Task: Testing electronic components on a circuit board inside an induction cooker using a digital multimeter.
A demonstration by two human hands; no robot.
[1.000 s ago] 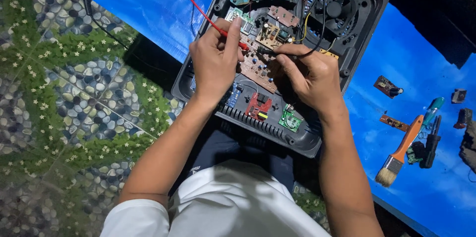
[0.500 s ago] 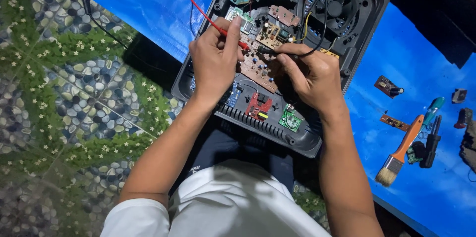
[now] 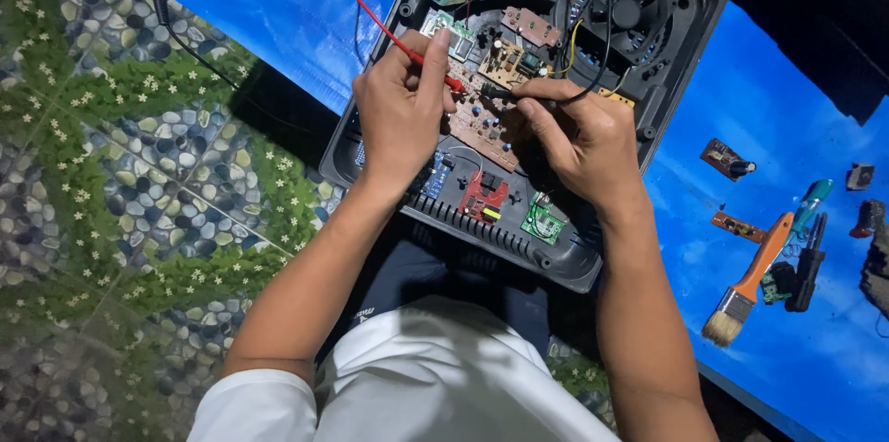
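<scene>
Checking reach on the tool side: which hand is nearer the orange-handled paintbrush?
Right. The right hand holds the black probe on the brown circuit board, just left of the paintbrush on the blue sheet. The left hand, with the red probe, sits farther left.

Orange-handled paintbrush (image 3: 748,285) on blue tarp (image 3: 278,7), right side. Teal-handled screwdriver (image 3: 811,201) and black tool (image 3: 804,266) just beside it. Small loose circuit boards (image 3: 725,158) nearby. Pebble-and-leaf patterned floor (image 3: 120,174) on the left.

Only the view has drifted slightly; hands and probes unmoved
</scene>
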